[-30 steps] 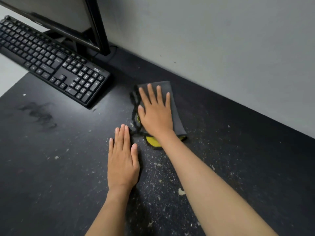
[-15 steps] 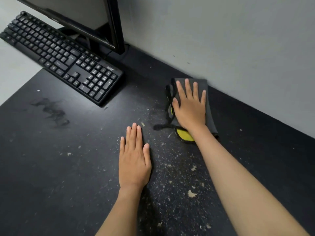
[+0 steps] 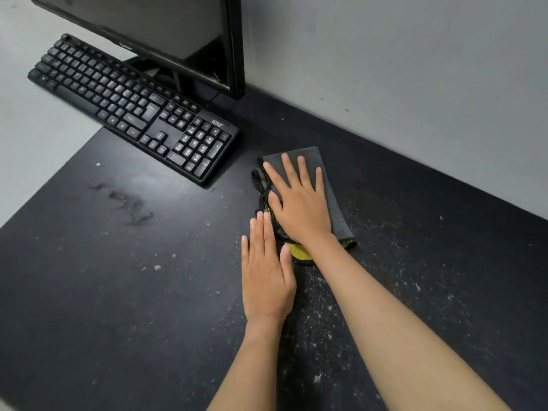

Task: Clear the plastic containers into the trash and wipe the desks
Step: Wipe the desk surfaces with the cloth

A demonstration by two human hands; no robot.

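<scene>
A folded grey cloth (image 3: 332, 191) with a yellow underside lies on the black desk (image 3: 118, 307). My right hand (image 3: 299, 203) presses flat on the cloth with straight, spread fingers. My left hand (image 3: 267, 271) rests flat on the desk just left of the cloth, its fingertips close to my right hand. White crumbs and dust speckle the desk around and to the right of both hands. No plastic container is in view.
A black keyboard (image 3: 133, 108) lies at the back left, and a black monitor (image 3: 166, 34) stands behind it. A grey wall (image 3: 415, 69) borders the desk at the back. A dark smudge (image 3: 124, 203) marks the desk on the left.
My right hand has slid the cloth left and toward me, away from the wall, ending beside my left hand. The left hand has stayed flat on the desk.
</scene>
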